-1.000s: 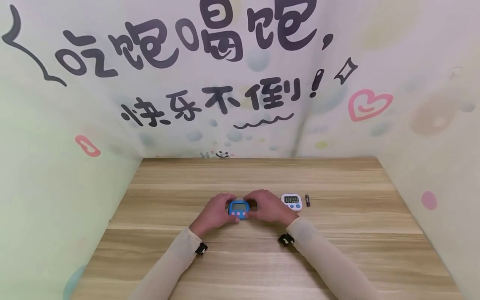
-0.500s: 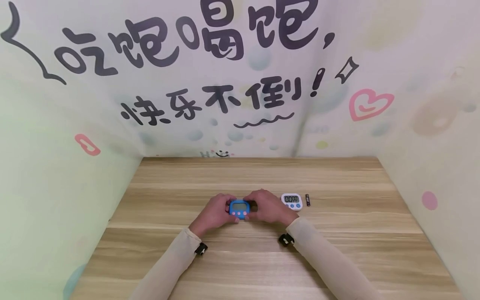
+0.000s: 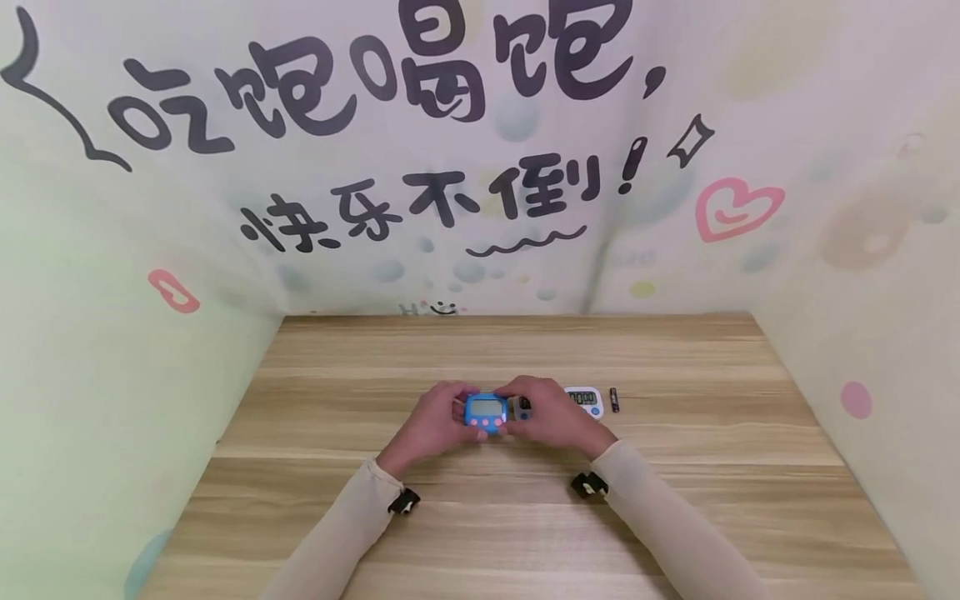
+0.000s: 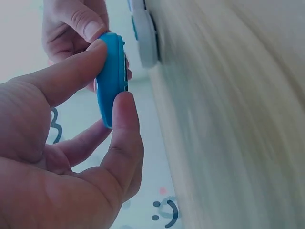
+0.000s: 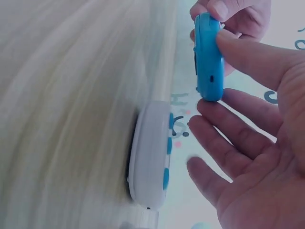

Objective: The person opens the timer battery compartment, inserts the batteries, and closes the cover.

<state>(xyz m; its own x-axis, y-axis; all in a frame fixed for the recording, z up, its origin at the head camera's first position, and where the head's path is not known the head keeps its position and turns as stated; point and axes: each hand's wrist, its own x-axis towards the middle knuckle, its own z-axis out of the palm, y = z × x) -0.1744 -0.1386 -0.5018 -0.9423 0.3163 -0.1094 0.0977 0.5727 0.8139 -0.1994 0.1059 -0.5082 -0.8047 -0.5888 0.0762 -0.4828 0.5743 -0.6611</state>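
A blue kitchen timer (image 3: 486, 407) with pink buttons and a blank-looking screen is held between both hands above the table. My left hand (image 3: 433, 423) pinches its left side, thumb (image 4: 76, 71) on the button face and a fingertip (image 4: 125, 107) at the back. On its right side, my right hand (image 3: 558, 415) grips with the thumb (image 5: 252, 52) and a finger at the edge; its other fingers spread loosely. A white timer (image 3: 595, 395) with blue buttons lies partly behind the right hand. A small grey piece (image 3: 522, 408) with a dark patch shows between the right fingers, mostly hidden.
A small dark battery (image 3: 614, 400) lies right of the white timer on the wooden table (image 3: 465, 525). In the right wrist view a white timer body (image 5: 150, 157) stands close below the right fingers. Printed walls (image 3: 450, 275) enclose the table's back and sides.
The blue timer has shifted slightly right and up, with both hands on it. The right hand now covers more of the white timer, and the grey piece has come into sight between its fingers.
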